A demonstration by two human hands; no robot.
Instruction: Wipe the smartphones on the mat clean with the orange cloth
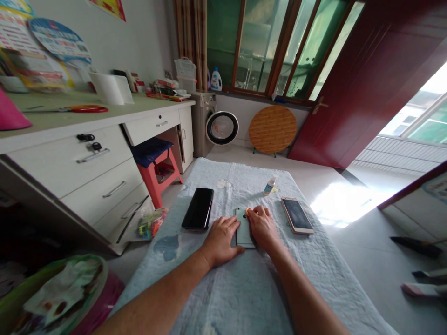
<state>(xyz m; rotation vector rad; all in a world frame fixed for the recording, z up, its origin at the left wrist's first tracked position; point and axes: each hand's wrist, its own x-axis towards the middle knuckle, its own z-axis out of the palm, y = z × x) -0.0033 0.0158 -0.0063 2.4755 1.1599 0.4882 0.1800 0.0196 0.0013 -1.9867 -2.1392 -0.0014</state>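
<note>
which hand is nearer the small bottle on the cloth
The right hand: it is on the near side of the small bottle, not touching it. The left hand is farther off, nearer the person and to the bottle's left.

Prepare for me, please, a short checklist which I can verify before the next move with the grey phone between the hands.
1. Grey phone lies back side up on the cloth: ok.
2. Left hand is at the phone's left edge, fingers spread: ok.
3. Right hand holds the small orange item at the phone's upper right corner: ok.
4. Black phone and gold-edged phone lie apart from the grey one, one on each side: ok.
5. Small bottle stands upright, beyond the hands: ok.
6. Grey phone's back is free of smudges: cannot tell, too small in the picture.
</note>
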